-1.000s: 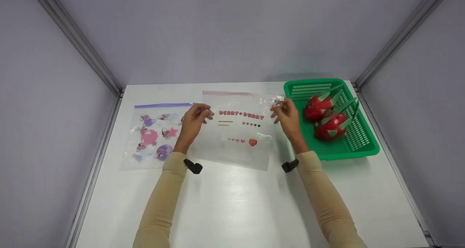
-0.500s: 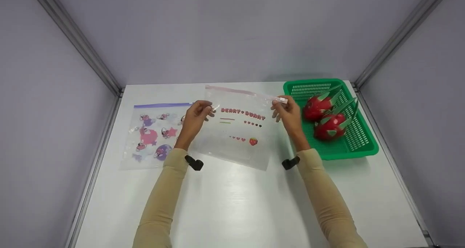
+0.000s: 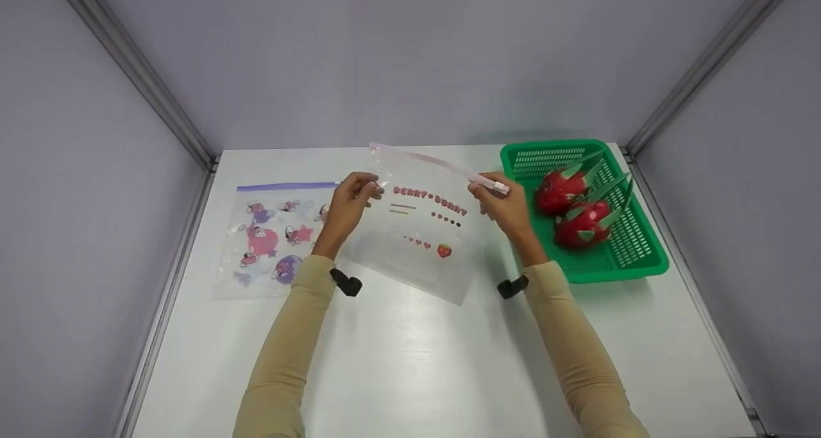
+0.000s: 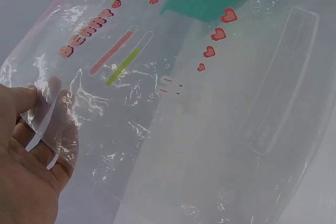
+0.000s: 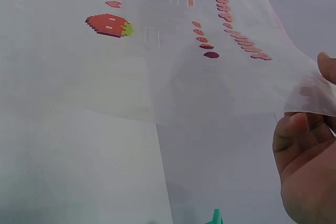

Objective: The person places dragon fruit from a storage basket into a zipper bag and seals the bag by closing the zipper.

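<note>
A clear zip bag (image 3: 423, 226) with a pink slider strip (image 3: 442, 163) and red "BERRY BUNNY" print is held up between my hands, tilted so its right side sits lower. My left hand (image 3: 349, 204) pinches its left edge below the strip; in the left wrist view the left hand (image 4: 31, 156) has the thumb in front and fingers behind the film. My right hand (image 3: 507, 207) grips the upper right corner near the white slider (image 3: 501, 187). In the right wrist view the right hand (image 5: 310, 156) pinches the bag's edge, partly cut off by the frame.
A second clear bag (image 3: 263, 239) with a purple strip lies flat at the left of the white table (image 3: 410, 361). At the right stands a green basket (image 3: 616, 272) holding two red dragon fruits (image 3: 584, 225). Grey walls enclose the table's back and sides.
The bag has tilted clockwise: its upper left corner has risen and its upper right corner has dropped. My left hand has moved slightly up; my right fingers have shifted on the strip.
</note>
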`<state>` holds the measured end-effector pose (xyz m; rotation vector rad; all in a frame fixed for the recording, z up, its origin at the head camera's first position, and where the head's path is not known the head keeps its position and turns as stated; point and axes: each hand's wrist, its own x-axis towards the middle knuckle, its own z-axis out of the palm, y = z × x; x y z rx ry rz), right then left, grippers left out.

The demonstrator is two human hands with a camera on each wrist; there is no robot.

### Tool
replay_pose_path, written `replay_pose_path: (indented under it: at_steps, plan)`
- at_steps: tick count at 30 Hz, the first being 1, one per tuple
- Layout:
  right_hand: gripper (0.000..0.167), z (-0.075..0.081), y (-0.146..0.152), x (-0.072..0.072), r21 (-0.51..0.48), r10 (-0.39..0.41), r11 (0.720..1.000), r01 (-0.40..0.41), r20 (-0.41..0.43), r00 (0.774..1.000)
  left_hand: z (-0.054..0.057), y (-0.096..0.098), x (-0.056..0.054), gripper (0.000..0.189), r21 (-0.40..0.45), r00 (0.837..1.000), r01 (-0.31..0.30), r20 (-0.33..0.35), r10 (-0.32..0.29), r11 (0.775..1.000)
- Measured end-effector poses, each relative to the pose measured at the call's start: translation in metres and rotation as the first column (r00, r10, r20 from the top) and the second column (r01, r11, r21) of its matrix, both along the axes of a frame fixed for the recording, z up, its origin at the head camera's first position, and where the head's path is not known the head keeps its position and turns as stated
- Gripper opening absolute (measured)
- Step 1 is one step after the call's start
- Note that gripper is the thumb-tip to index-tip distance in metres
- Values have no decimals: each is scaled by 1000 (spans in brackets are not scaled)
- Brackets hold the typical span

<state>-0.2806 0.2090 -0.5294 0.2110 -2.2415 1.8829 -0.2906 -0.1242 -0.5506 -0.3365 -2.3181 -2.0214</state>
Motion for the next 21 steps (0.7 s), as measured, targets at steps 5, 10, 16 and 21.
replay_pose_path:
  at_steps: [5,10,16,21]
  plan:
    - [24,1,-3,3,28,6,1000,-6,-1,1000,2,2,-3,29,-14,999,-31,8,31,999]
    - [18,2,-7,3,-28,38,999,-40,-57,998,2,4,-6,31,-29,997,-69,27,70,997]
    - [16,2,-10,4,-55,22,998,-27,-84,996,4,7,-5,33,-49,989,-123,72,126,991]
    - [16,2,-14,6,-68,15,997,-21,-92,996,8,11,-5,42,-74,975,-210,58,215,975]
